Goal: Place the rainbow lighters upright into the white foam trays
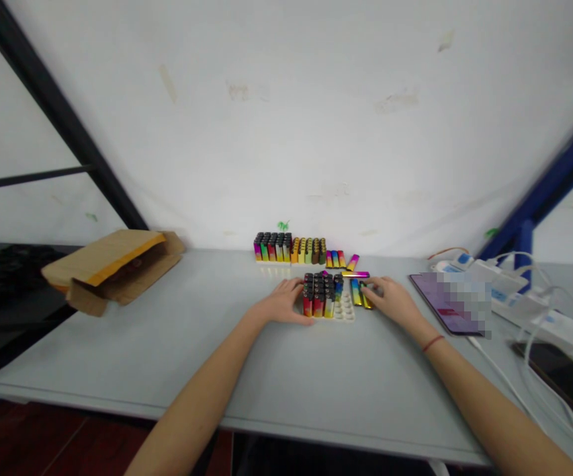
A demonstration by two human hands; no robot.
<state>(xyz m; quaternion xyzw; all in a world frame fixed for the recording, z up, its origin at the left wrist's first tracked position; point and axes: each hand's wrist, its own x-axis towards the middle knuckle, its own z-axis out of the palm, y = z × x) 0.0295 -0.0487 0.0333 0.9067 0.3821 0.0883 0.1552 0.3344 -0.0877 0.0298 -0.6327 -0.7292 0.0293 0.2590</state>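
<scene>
A white tray (347, 313) with round slots stands on the desk, its left part filled with upright lighters (319, 297) with black tops and red-to-yellow bodies. My left hand (285, 302) is curved around the tray's left side, fingers at the back corner and thumb along the front edge. My right hand (390, 299) is just right of the tray, its fingertips closed on a yellow lighter (367, 303) that lies on the desk. Next to it lies a blue-and-yellow lighter (356, 292). A purple lighter (354, 274) lies crosswise behind the tray.
Against the wall stand a block of black-topped lighters (272, 247) and a block of gold-topped ones (309, 251). Several loose lighters (335, 258) lie beside them. An open cardboard box (112, 268) sits left. A tablet (445, 304), a power strip (509, 284), cables and a phone (564, 377) occupy the right.
</scene>
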